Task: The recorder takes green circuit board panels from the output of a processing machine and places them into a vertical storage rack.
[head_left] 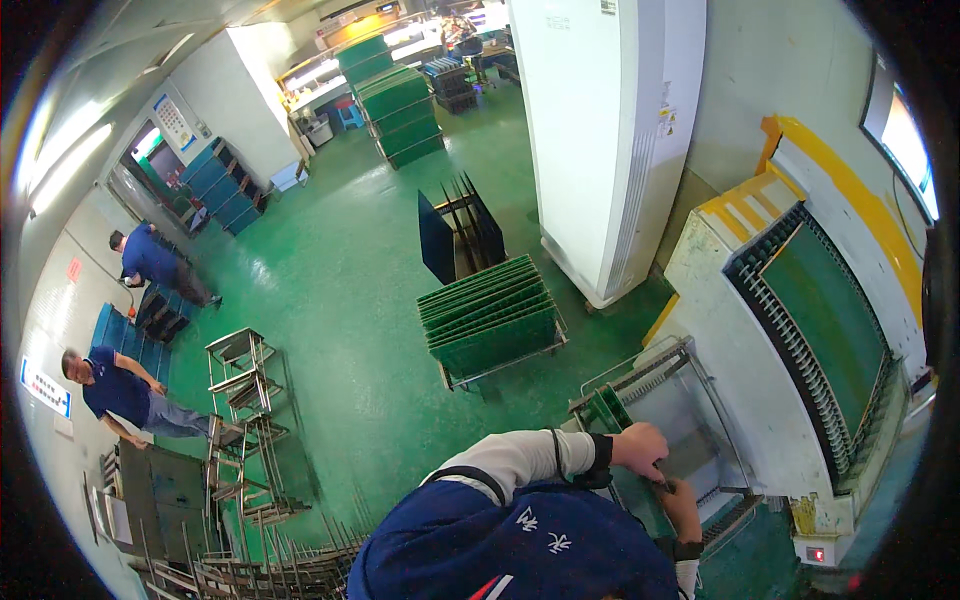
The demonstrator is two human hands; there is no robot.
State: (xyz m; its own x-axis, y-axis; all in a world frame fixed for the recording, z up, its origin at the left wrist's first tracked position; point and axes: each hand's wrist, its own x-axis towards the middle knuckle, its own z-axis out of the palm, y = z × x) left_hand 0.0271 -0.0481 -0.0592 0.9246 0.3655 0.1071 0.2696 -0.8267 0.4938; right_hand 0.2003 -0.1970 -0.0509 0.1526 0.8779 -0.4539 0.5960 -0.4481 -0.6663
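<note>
My left hand (pixel 640 448) is closed, fingers curled, just above a metal rack (pixel 690 352) beside the roller machine. My right hand (pixel 682 508) is close below it, its fingers bent together. A small dark piece (pixel 659 480) shows between the two hands; its kind is too small to tell, and my fingers cover part of it. Several green panels (pixel 606 408) stand upright in the rack, to the left of my hands. The rack's pale bottom (pixel 685 420) shows to the right of my left hand.
A roller conveyor machine (pixel 815 400) carries a large green board (pixel 828 325) at right. Ahead stands a rack of green panels (pixel 490 320), near a tall white cabinet (pixel 590 130). Metal frames (pixel 240 420) stand at left; one person (pixel 125 390) stands near them, another (pixel 155 262) farther back.
</note>
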